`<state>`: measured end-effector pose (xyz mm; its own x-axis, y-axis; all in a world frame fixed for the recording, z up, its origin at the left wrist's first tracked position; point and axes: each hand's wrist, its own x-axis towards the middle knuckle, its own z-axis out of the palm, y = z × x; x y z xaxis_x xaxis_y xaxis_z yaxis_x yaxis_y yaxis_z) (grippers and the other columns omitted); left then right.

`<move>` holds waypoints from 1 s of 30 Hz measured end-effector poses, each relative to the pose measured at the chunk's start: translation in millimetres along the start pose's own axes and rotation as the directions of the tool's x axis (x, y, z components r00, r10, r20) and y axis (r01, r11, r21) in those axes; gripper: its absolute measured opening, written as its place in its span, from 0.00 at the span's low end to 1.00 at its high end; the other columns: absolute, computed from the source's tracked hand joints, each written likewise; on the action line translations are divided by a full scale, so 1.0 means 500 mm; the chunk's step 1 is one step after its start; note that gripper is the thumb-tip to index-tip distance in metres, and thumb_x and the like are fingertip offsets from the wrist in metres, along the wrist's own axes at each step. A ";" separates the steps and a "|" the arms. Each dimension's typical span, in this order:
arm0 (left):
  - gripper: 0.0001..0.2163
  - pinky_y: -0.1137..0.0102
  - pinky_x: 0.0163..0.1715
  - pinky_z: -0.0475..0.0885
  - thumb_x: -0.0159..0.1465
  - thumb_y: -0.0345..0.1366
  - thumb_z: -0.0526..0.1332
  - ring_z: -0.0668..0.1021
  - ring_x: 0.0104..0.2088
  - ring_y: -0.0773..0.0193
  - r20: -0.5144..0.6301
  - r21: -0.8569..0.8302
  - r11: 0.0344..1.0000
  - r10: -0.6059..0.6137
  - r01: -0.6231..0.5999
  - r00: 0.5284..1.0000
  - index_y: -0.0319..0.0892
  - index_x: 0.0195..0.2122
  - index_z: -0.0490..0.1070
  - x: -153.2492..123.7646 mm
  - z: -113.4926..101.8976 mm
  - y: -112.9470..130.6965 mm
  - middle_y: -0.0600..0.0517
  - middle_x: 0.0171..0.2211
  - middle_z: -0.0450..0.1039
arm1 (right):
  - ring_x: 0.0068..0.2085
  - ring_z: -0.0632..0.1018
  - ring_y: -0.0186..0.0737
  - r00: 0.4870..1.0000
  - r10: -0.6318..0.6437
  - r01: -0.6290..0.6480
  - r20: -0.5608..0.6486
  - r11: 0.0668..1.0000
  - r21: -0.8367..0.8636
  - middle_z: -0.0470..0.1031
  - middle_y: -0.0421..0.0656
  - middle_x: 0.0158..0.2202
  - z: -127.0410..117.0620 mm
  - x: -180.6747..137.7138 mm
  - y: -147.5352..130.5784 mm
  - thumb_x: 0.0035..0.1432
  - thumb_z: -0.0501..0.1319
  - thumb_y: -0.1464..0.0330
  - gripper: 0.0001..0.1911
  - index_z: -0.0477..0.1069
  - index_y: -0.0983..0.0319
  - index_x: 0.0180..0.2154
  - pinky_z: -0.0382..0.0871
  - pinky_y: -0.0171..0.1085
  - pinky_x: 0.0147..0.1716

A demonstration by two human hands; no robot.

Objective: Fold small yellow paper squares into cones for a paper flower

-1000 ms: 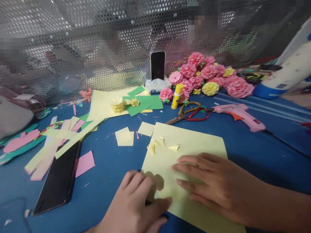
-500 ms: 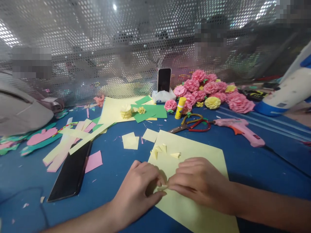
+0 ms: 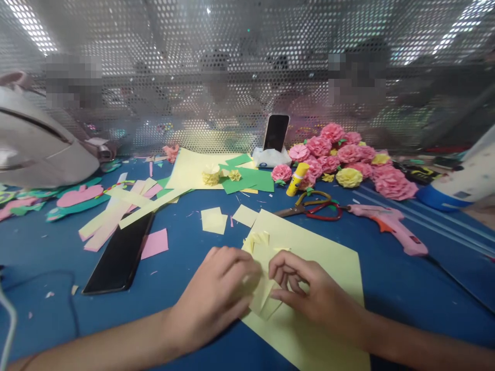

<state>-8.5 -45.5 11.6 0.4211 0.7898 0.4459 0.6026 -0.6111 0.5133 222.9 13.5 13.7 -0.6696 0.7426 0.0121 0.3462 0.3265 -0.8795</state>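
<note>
Busy blue worktop [image 3: 185, 273]: scissors [image 3: 300, 208], plastic glue gun [image 3: 396, 221] and ruffled flowers [image 3: 336, 152] sit past the smooth sheet [image 3: 309, 340]. Creased yellow slip [image 3: 263, 301] is between my hands on it; right hand [image 3: 319, 293] grip's loosely parted, left hand [image 3: 216, 293] blurry, can't tell.

The small yellow paper [image 3: 266, 306], a narrow piece before, now shows broad and creased near the left edge of the yellow sheet [image 3: 328, 335]; the right hand [image 3: 315, 293], earlier pinching, now curls loosely.

Pale yellow folded paper [image 3: 264, 297], pale yellow sheet [image 3: 328, 278], blue tabletop [image 3: 183, 252], pink glue gun [image 3: 404, 226] — orange trigger [image 3: 383, 225]
</note>
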 end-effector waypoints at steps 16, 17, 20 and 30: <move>0.26 0.65 0.41 0.57 0.57 0.31 0.72 0.73 0.37 0.61 0.261 -0.097 0.913 -0.360 0.396 0.896 0.50 0.53 0.64 0.032 0.019 0.005 0.60 0.32 0.72 | 0.24 0.64 0.29 0.990 0.095 -0.084 0.107 0.991 -0.105 0.66 0.34 0.30 -0.004 0.009 0.001 0.61 0.63 0.71 0.12 0.67 0.57 0.46 0.58 0.30 0.24; 0.24 0.65 0.40 0.56 0.56 0.32 0.73 0.73 0.37 0.61 0.257 -0.091 0.913 -0.364 0.397 0.895 0.50 0.51 0.66 0.032 0.019 0.004 0.60 0.32 0.71 | 0.25 0.65 0.29 0.990 0.095 -0.085 0.107 0.992 -0.097 0.66 0.34 0.30 -0.004 0.009 0.003 0.61 0.63 0.71 0.13 0.67 0.57 0.47 0.58 0.30 0.24; 0.17 0.65 0.40 0.56 0.55 0.35 0.75 0.72 0.39 0.59 0.232 -0.087 0.909 -0.380 0.408 0.896 0.48 0.43 0.71 0.031 0.021 -0.002 0.56 0.36 0.71 | 0.25 0.65 0.28 0.987 0.089 -0.081 0.136 0.995 -0.065 0.67 0.34 0.32 -0.005 0.008 0.007 0.62 0.63 0.70 0.12 0.67 0.56 0.47 0.58 0.30 0.24; 0.13 0.64 0.43 0.54 0.57 0.29 0.74 0.72 0.38 0.66 0.197 -0.137 0.923 -0.329 0.359 0.923 0.42 0.25 0.68 0.026 0.022 -0.015 0.61 0.35 0.73 | 0.30 0.71 0.34 0.973 -0.195 0.220 0.127 0.946 -0.238 0.71 0.38 0.30 -0.013 0.013 0.011 0.68 0.61 0.66 0.07 0.70 0.61 0.35 0.64 0.33 0.32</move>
<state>-0.1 -29.8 5.4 0.3240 0.9409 0.0982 0.6147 -0.2883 0.7342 224.8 23.9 12.0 -0.8019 0.5847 0.1227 0.3364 0.6117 -0.7159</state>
